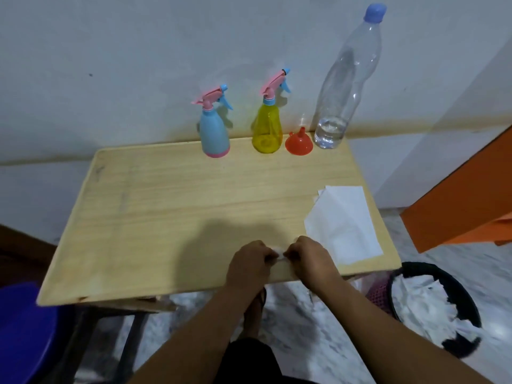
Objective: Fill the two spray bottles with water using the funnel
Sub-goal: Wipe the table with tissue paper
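Both hands meet at the near edge of the wooden table (166, 217): left hand (250, 266) and right hand (311, 261) have fingers curled and pinch a small white scrap of tissue (279, 253) between them, knuckles nearly touching, forearms reaching in from the bottom of the head view. Just right of the right hand lies a flat white paper towel (343, 223), unfolded, its near corner close to the table edge. Along the far edge, against the pale wall (138, 51), stand the task items in a row: blue spray bottle (214, 131) with pink base and pink-and-blue trigger head, upright; well to its right the yellow spray bottle (267, 128), translucent, trigger head screwed on, upright; just beside that an orange funnel (299, 144) resting mouth-down with spout pointing up; then, almost touching the funnel, a tall clear water bottle (346, 84) with blue cap on, water only in the bottom portion. Both spray bottles capped, level inside not readable. On the floor right of the table, a black bin (468, 303) holding crumpled white paper. Orange furniture piece (465, 195) at far right, blue plastic stool (25, 322) at lower left, marbled floor below
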